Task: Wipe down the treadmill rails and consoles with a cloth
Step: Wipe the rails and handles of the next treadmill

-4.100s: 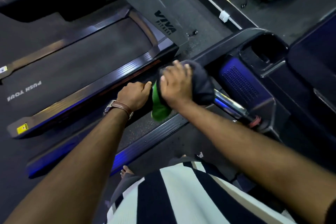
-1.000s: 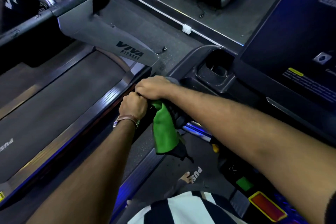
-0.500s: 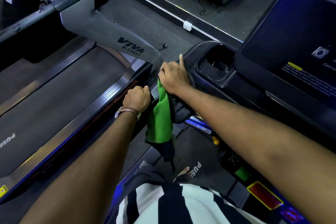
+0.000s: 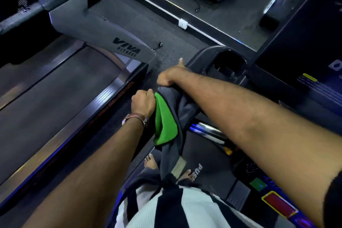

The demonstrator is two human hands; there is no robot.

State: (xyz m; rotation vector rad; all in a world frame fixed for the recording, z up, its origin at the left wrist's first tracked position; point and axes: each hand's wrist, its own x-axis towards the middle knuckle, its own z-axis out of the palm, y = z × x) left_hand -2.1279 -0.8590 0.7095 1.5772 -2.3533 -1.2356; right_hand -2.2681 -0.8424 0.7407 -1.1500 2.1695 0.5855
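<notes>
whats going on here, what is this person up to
A person standing on a treadmill holds a green and dark grey cloth with both hands. The right hand grips its grey top at the corner of the black plastic console, beside the cup holder. The left hand is clenched at the green edge, apparently gripping it. The cloth hangs across the chrome handrail.

The single head-worn wide-angle camera is looking forward and steeply down from above the person's striped shirt (image 4: 185, 211), sitting close over the console cup holder (image 4: 229, 65). It is taking in the neighbouring treadmill belt (image 4: 55, 94) left of that cup holder and the floor (image 4: 218, 24) beyond it.
</notes>
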